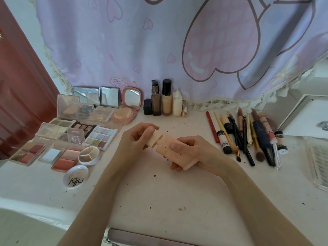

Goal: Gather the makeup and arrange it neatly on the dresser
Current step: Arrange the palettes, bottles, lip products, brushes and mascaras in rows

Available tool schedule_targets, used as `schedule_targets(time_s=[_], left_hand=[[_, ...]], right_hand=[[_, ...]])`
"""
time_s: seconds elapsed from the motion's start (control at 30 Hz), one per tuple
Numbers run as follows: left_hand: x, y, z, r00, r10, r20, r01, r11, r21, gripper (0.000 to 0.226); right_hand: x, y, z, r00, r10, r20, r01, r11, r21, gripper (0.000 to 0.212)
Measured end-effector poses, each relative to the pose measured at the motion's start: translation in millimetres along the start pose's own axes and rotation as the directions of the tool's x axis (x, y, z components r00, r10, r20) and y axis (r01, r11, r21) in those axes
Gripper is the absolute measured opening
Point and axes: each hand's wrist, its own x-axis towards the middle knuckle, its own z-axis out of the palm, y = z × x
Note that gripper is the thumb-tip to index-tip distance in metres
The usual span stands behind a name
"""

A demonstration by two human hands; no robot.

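I hold a peach-coloured rectangular bottle [174, 151] tilted above the middle of the white dresser [159, 197]. My right hand [193, 153] grips its body from the right. My left hand [136, 137] pinches its square cap [152, 137], which sits a little apart from the body with a gap showing. Several open eyeshadow and blush palettes [74, 137] lie in a group at the left. Three upright foundation bottles [166, 99] stand at the back centre. Pencils, brushes and tubes [248, 137] lie side by side at the right.
A pink compact with mirror [130, 103] and two small mirrors [95, 95] stand behind the palettes. A round white jar [76, 176] lies near the front left. A clear tray [317, 160] and a white drawer unit [305, 116] sit at the right. A pink heart curtain hangs behind.
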Motion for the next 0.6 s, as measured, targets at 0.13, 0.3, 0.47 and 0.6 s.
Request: schedule_targets(time_s=[0.13, 0.3, 0.47, 0.6], left_hand=[[1, -11, -8, 0.977, -0.078, 0.199, 0.095, 0.992, -0.081, 0.040], [1, -11, -6, 0.975, -0.099, 0.199, 0.112, 0.992, -0.057, 0.042], [5, -16, -9, 0.993, -0.116, 0.001, 0.115, 0.988, -0.104, 0.033], [8, -21, -3, 0.957, 0.022, -0.289, 0.070, 0.951, 0.302, 0.031]], right_hand=[[0, -3, -2, 0.998, 0.037, -0.049, -0.032, 0.995, 0.093, 0.037], [1, -3, -2, 0.992, 0.045, -0.119, -0.033, 0.994, 0.102, 0.037], [0, -4, -5, 0.994, 0.065, -0.086, -0.055, 0.992, 0.114, 0.033], [9, -1, -5, 0.968, 0.032, -0.249, -0.010, 0.996, 0.091, 0.036]])
